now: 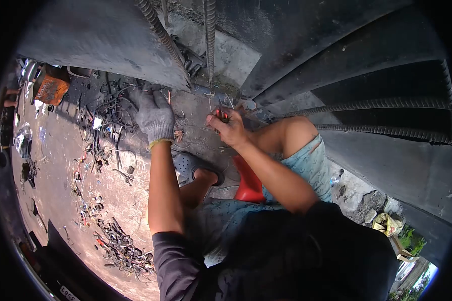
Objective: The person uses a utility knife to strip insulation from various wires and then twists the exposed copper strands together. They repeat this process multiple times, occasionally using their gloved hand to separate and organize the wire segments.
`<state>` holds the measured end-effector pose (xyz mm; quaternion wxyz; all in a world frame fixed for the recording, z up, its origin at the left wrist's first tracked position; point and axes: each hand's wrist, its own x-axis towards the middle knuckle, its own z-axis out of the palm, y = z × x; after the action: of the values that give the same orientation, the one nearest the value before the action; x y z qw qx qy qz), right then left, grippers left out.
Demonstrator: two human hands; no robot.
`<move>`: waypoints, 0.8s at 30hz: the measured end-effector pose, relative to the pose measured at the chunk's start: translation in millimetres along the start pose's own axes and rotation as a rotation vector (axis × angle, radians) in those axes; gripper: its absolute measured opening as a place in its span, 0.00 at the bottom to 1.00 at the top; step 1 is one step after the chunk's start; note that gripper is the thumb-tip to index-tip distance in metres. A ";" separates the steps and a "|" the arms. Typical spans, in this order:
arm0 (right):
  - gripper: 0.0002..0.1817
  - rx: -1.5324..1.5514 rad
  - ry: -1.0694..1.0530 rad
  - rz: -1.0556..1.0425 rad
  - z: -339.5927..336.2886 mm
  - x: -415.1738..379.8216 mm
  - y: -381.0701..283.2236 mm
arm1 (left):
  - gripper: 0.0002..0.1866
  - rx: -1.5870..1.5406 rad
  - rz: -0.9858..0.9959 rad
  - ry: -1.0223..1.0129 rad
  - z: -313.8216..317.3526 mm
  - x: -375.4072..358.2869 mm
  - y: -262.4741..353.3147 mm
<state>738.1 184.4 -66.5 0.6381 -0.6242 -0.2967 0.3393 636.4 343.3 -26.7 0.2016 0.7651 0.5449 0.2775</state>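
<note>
Gloved left hand (pixel 155 118) beside tangled wires (pixel 116 108), grip unclear, right hand (pixel 228 129) gripping red object (pixel 220 113), rebar (pixel 210 42) beyond

Glove (pixel 155 119): matt knit cloth. Cable heap (pixel 108 104): matt, plastic-looking. Red piece (pixel 249 184): smooth glossy plastic. Rebar (pixel 210 45): rough ribbed metal.

The left hand's (pixel 155 116) fingertips are blurred; whether they grip anything cannot be determined. The right hand's (pixel 227 128) fingers cover most of a red item (pixel 220 114); its type is not identifiable. Shorts (pixel 306 165) and the right forearm (pixel 281 178) partly conceal the red stool (pixel 248 184). The top edge cuts off two rods (pixel 210 40). The bottom edge cuts off the shirt (pixel 296 256). Individual pieces in the scrap pile (pixel 123 248) are too small to identify.
</note>
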 end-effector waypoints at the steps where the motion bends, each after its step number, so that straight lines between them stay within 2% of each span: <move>1: 0.07 -0.019 0.016 0.081 -4.5 3.8 11.9 | 0.16 0.334 0.114 -0.245 14.0 -3.5 -11.8; 2: 0.09 -0.036 0.031 0.163 -7.5 6.6 18.9 | 0.16 0.456 0.165 -0.424 27.9 -13.3 -32.9; 3: 0.09 -0.037 0.031 0.159 -7.9 8.4 19.0 | 0.17 0.576 0.215 -0.600 36.2 -19.6 -49.9; 4: 0.10 -0.380 0.042 0.182 -8.8 6.8 20.5 | 0.17 0.572 0.216 -0.597 38.2 -19.8 -54.0; 5: 0.12 -0.724 0.051 0.207 -10.0 4.2 21.6 | 0.17 0.543 0.113 -0.714 40.3 -22.8 -59.1; 6: 0.12 -0.727 0.047 0.214 -11.1 2.4 27.2 | 0.17 0.514 0.005 -0.832 42.6 -26.6 -65.4; 7: 0.13 -0.741 0.136 0.288 -11.9 -0.6 36.4 | 0.19 0.386 0.051 -0.786 44.9 -28.0 -77.3; 8: 0.15 -0.752 0.228 0.361 -11.5 -4.0 39.1 | 0.19 0.386 0.050 -0.794 28.0 -27.8 -61.4; 10: 0.17 -0.759 0.225 0.367 -16.6 -7.9 43.2 | 0.23 0.041 -0.130 -0.856 -3.1 -24.6 -32.2; 11: 0.18 -0.870 0.112 0.399 -20.5 -8.8 45.7 | 0.26 0.039 -0.047 -0.911 5.3 -26.7 -43.8; 13: 0.18 -1.074 -0.127 0.463 -24.9 -9.0 47.1 | 0.25 0.029 -0.020 -0.927 0.9 -29.7 -30.1; 14: 0.18 -1.083 -0.116 0.461 -23.9 -8.4 47.8 | 0.25 0.030 0.000 -0.933 -1.0 -30.4 -24.6; 15: 0.17 -1.141 -0.139 0.427 -21.5 -9.8 49.1 | 0.24 -0.052 -0.089 -0.895 2.1 -32.8 -26.1; 16: 0.16 -1.199 -0.165 0.393 -19.1 -12.1 50.0 | 0.24 -0.061 -0.085 -0.897 1.2 -33.9 -27.2; 17: 0.15 -1.238 -0.170 0.317 -17.9 -14.0 49.6 | 0.23 -0.029 0.035 -0.767 -0.2 -34.1 -27.9; 19: 0.15 -1.296 -0.222 0.311 -26.8 -4.7 58.0 | 0.22 0.096 0.260 -0.529 -0.4 -26.0 -33.8; 22: 0.14 -1.394 -0.310 0.314 -36.2 -0.8 68.4 | 0.23 0.192 0.312 -0.419 1.2 3.3 -54.2; 24: 0.13 -1.448 -0.341 0.313 -38.0 2.8 72.9 | 0.24 0.254 0.272 -0.463 5.5 15.1 -51.2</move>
<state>765.6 163.4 -141.1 -0.0412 -0.8608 -0.4478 0.2383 606.8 374.2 -59.2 0.1842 0.8933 0.4071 0.0496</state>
